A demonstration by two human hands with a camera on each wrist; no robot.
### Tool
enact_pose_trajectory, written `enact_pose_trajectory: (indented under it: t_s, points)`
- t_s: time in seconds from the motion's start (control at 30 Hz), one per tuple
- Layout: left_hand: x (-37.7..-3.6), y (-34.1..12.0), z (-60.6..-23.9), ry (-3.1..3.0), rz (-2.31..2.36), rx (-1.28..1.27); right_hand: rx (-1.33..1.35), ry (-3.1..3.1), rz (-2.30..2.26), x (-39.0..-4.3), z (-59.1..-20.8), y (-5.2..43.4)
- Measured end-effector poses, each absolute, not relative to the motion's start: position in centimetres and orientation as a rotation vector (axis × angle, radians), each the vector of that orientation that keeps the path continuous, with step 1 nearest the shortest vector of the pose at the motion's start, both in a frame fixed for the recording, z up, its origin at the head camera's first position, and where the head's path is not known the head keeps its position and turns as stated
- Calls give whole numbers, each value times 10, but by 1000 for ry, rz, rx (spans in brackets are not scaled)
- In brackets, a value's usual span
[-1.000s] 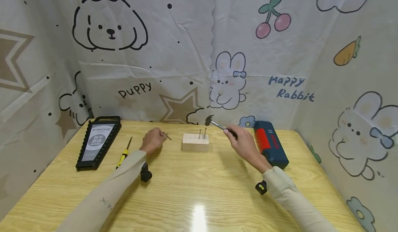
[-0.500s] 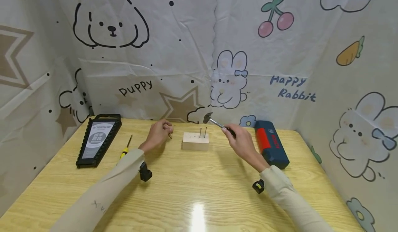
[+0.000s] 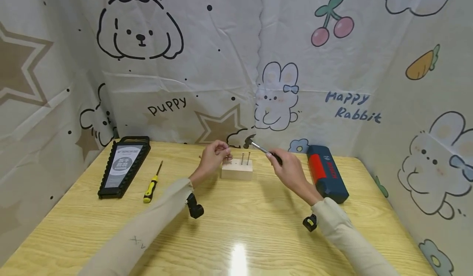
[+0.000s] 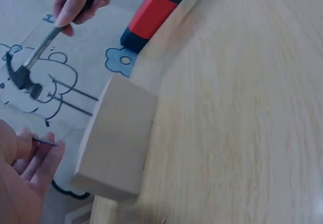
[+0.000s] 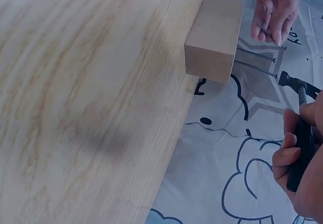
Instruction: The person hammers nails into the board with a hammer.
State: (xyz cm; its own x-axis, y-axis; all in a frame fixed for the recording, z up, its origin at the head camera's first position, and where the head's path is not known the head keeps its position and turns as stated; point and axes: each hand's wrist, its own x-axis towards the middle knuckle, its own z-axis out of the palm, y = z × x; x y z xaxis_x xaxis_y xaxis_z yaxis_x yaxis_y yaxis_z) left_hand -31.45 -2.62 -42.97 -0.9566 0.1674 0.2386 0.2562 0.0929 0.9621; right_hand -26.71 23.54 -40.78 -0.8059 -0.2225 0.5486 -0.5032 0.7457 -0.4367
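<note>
A: Where's the thin steel nail [image 4: 44, 142]?
B: Pinched in the left hand [image 3: 213, 157] fingers, at nine o'clock of the pale wooden block [image 3: 237, 169].
A: Handling?
B: Probably light, stiff, slippery; hold mid-shank. The right hand [image 3: 290, 170] grips the small black-handled hammer [image 3: 258, 148].

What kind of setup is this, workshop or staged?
Likely a staged tabletop booth, not a workshop: a wooden table closed in by cartoon-printed cloth walls, with a few hand tools laid out, namely a screwdriver, a black tool tray and a blue case.
</note>
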Motion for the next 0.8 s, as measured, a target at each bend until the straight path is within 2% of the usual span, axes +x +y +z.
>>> enact_pose_trajectory:
  t_s: [0.4,0.8]
  points:
    - [-319,-1,-445,-2167,-1965,-521,575,-2497,809,-272,-404,231]
    - [-319,-2,-455,-2173,-1882,-524,573,-2506,815,-269,-413,230]
